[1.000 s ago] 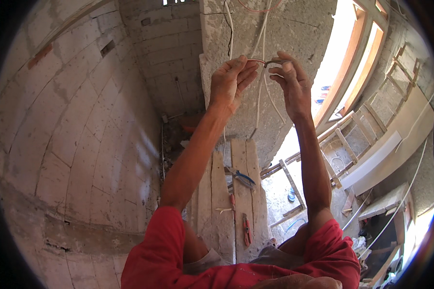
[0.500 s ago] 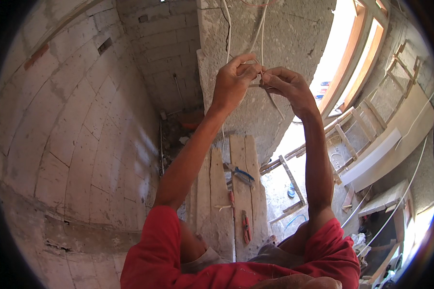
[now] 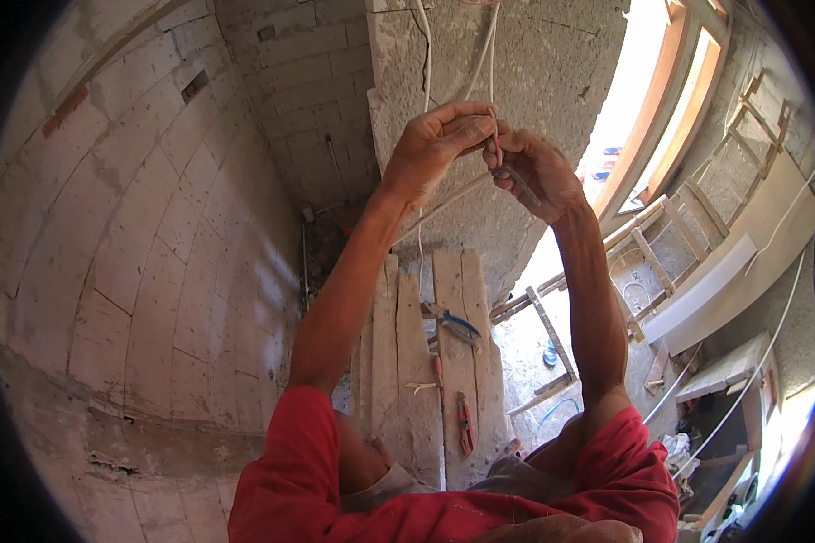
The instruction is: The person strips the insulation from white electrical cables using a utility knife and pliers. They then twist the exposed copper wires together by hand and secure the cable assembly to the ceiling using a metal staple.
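Observation:
Both my hands are raised together in front of a rough plastered column (image 3: 525,81). My left hand (image 3: 436,149) pinches the upper part of a thin reddish wire (image 3: 497,152) between thumb and fingers. Close beside it, my right hand (image 3: 541,174) is closed on the lower part of the wire, where a grey cable (image 3: 522,187) lies across the fingers. White cables (image 3: 485,56) hang down the column from above and pass behind my hands. Another pale cable (image 3: 444,206) slants down-left behind my left wrist. The exact join of the wires is hidden by my fingertips.
Below my arms lies a wooden plank platform (image 3: 407,344). On it rest blue-handled pliers (image 3: 459,328), red-handled pliers (image 3: 465,427) and a slim red-handled tool (image 3: 437,369). A block wall (image 3: 145,271) stands left; a wooden ladder (image 3: 666,231) and window frame (image 3: 656,118) are right.
My left hand has shifted slightly left and down. The right hand has turned, its fingers now curled with the grey cable across them, and the reddish wire shows more clearly between the hands.

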A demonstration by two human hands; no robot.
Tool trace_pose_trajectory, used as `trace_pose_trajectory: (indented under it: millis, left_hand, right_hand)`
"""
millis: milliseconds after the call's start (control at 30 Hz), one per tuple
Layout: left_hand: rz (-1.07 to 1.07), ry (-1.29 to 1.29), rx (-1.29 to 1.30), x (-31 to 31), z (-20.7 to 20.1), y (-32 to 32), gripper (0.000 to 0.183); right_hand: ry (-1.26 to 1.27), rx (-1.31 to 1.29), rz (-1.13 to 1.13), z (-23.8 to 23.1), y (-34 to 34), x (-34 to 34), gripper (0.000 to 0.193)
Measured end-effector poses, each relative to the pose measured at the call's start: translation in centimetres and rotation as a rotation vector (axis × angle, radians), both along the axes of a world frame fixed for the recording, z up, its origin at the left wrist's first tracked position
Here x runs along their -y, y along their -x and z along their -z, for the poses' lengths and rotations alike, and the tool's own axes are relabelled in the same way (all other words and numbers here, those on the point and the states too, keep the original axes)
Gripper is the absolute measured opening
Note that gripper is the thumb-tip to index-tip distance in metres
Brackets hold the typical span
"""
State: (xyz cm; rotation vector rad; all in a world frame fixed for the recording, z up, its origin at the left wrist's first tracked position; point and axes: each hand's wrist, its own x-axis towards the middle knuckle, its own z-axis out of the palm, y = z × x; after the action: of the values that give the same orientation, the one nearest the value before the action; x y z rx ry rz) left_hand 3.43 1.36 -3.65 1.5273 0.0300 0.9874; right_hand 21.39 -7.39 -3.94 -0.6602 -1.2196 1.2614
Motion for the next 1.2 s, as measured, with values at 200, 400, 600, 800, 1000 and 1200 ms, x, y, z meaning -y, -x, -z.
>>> trace_pose_trajectory:
  millis: [200,400,600,800,1000,1200]
  left_hand:
    - [0.129,0.059,0.078,-0.1,-0.1,0.7,0.034]
    - [0.297,0.108,0.188,-1.2,0.6,0.1,0.024]
    - [0.183,0.059,0.201,-1.4,0.8,0.2,0.019]
    - [-0.239,0.001,0.054,0.3,0.2,-0.1,0.028]
    - [-0.655,-0.456,-0.116,1.2,0.5,-0.8,0.034]
    - [-0.452,-0.286,-0.04,1.6,0.2,-0.8,0.024]
  right_hand:
    - [0.01,-0.029,0.044,-0.9,1.3,0.7,0.021]
    - [0.006,-0.172,-0.192,-0.8,1.7,0.6,0.02]
    - [-0.04,-0.165,-0.215,-0.7,1.7,0.4,0.022]
    - [-0.216,0.368,0.398,-1.3,1.7,1.2,0.027]
    - [-0.218,0.534,0.562,-1.3,1.6,1.8,0.026]
    - [-0.129,0.219,0.418,-0.9,1.3,0.9,0.019]
